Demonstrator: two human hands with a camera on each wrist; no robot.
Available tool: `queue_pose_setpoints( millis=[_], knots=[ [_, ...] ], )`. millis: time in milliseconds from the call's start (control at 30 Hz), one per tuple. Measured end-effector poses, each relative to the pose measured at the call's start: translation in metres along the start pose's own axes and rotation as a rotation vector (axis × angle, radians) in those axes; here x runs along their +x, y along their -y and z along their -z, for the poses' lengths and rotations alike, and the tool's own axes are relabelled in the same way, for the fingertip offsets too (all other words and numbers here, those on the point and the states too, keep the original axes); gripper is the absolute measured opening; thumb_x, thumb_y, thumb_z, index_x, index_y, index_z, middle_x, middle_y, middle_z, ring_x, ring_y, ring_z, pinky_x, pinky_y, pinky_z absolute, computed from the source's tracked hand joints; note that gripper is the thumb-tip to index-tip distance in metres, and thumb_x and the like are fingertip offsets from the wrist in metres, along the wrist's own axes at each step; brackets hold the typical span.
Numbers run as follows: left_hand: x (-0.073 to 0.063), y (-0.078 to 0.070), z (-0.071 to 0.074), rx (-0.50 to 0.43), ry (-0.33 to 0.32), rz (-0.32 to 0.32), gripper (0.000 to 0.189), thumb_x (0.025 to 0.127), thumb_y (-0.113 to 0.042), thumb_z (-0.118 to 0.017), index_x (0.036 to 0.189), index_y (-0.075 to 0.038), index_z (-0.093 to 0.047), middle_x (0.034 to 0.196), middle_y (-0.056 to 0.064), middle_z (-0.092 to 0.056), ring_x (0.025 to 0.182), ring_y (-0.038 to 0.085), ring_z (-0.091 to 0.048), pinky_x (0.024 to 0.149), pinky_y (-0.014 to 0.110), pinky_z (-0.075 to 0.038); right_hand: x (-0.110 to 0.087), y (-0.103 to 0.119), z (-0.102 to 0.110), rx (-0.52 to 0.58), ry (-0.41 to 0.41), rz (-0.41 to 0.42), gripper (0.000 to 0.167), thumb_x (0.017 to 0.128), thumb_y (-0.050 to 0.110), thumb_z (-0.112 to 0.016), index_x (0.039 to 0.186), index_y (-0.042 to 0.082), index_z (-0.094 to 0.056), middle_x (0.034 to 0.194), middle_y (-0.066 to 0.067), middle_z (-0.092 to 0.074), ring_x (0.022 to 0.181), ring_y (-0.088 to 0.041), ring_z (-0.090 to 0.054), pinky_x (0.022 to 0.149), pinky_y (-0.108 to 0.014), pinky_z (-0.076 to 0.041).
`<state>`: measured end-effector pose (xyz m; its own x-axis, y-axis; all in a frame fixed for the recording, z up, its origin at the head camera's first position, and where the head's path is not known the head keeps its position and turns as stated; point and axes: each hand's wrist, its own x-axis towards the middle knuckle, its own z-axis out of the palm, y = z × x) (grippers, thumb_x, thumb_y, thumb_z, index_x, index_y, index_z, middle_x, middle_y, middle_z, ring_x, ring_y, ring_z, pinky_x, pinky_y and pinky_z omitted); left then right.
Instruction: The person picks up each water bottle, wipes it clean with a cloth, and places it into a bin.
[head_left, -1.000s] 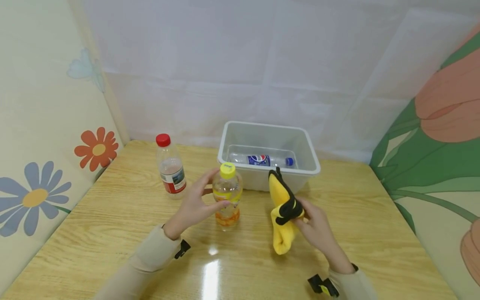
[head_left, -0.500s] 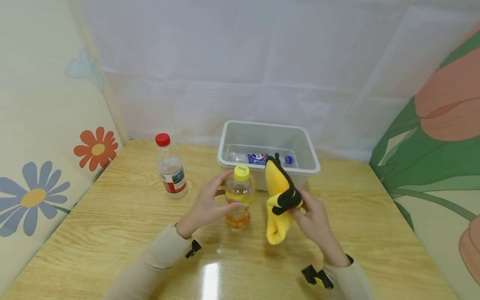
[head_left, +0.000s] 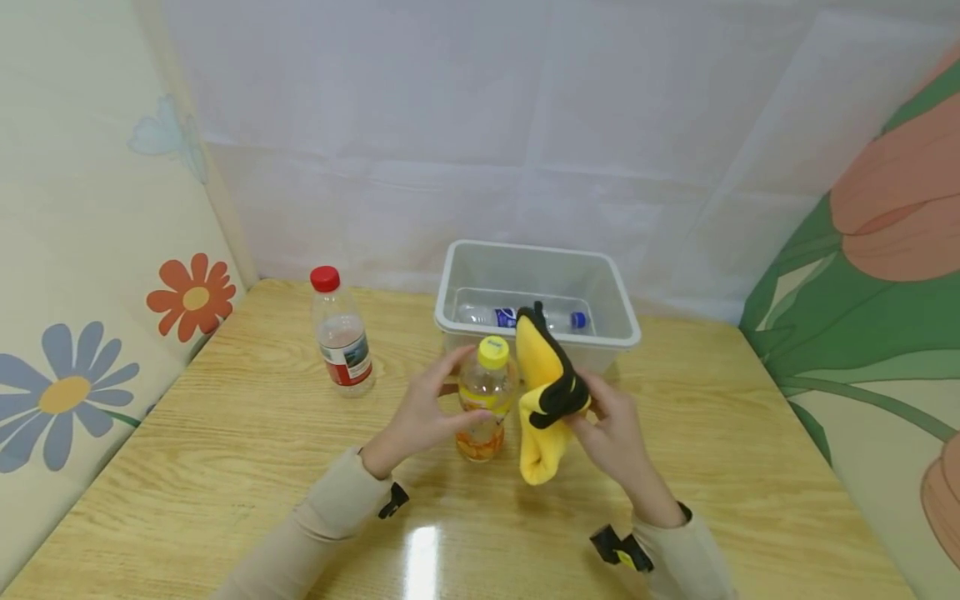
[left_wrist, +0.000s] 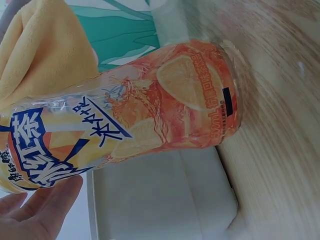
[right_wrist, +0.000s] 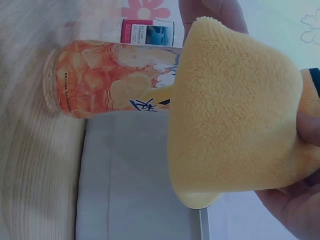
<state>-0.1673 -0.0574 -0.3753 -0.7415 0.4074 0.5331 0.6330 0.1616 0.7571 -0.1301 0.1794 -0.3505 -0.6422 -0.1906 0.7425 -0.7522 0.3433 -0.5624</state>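
Note:
My left hand (head_left: 423, 412) grips a clear plastic tea bottle (head_left: 480, 433) with a yellow cap, its thumb across the near side. The bottle stands upright; its orange printed label with fruit slices shows in the left wrist view. Whether its base touches the table I cannot tell. A yellow cloth (head_left: 536, 354) with black edging, bunched up, is pinched in my right hand (head_left: 615, 425), just right of the bottle. The right wrist view shows the fluffy cloth (right_wrist: 235, 110) covering the bottle's upper part from that side.
Behind both hands is a grey-white plastic bin (head_left: 618, 312) with a blue-capped bottle (head_left: 476, 315) lying inside, partly hidden by the cloth. To the left a red-capped bottle (head_left: 345, 342) stands on the wooden table (head_left: 225, 433). A white sheet (head_left: 375, 125) hangs at the back.
My left hand has moved to the right with the tea bottle. My right hand has brought the cloth up and to the left, narrowing the gap between them.

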Motion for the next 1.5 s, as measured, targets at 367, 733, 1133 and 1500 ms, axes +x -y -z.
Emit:
queue_pose_setpoints(
  millis=[367, 733, 1133, 1500],
  knots=[
    [-0.002, 0.002, -0.003, 0.016, 0.006, 0.058, 0.080, 0.070, -0.011, -0.079, 0.135, -0.003, -0.034, 0.121, 0.015, -0.052, 0.107, 0.028, -0.053, 0.079, 0.032, -0.054, -0.003, -0.003, -0.008, 0.007, 0.021, -0.025, 0.050, 0.053, -0.029, -0.056, 0.102, -0.016, -0.057, 0.094, -0.027, -0.063, 0.089, -0.006, -0.059, 0.074, -0.015, -0.052],
    [-0.002, 0.002, -0.003, 0.011, 0.008, 0.068, 0.076, 0.071, -0.013, -0.078, 0.133, -0.003, -0.036, 0.120, 0.015, -0.053, 0.108, 0.027, -0.053, 0.079, 0.031, -0.053, -0.011, -0.008, -0.015, 0.047, 0.046, -0.109, 0.053, 0.055, -0.028, -0.055, 0.106, -0.016, -0.055, 0.095, -0.027, -0.062, 0.086, -0.003, -0.058, 0.068, -0.018, -0.054],
    [-0.002, 0.002, -0.004, 0.000, 0.009, 0.116, 0.076, 0.071, -0.015, -0.079, 0.133, -0.006, -0.037, 0.120, 0.012, -0.054, 0.108, 0.025, -0.052, 0.081, 0.035, -0.053, -0.022, -0.014, -0.020, 0.056, 0.092, -0.230, 0.047, 0.060, -0.024, -0.058, 0.106, -0.013, -0.055, 0.094, -0.025, -0.063, 0.082, -0.005, -0.058, 0.060, -0.027, -0.056],
    [-0.001, 0.000, -0.004, -0.031, 0.000, 0.142, 0.075, 0.070, -0.014, -0.079, 0.132, -0.005, -0.038, 0.120, 0.012, -0.053, 0.109, 0.025, -0.052, 0.082, 0.034, -0.053, -0.031, -0.020, -0.029, 0.030, 0.156, -0.378, 0.050, 0.060, -0.022, -0.063, 0.108, -0.011, -0.056, 0.094, -0.021, -0.063, 0.068, -0.005, -0.050, 0.050, -0.020, -0.047]
  ],
)
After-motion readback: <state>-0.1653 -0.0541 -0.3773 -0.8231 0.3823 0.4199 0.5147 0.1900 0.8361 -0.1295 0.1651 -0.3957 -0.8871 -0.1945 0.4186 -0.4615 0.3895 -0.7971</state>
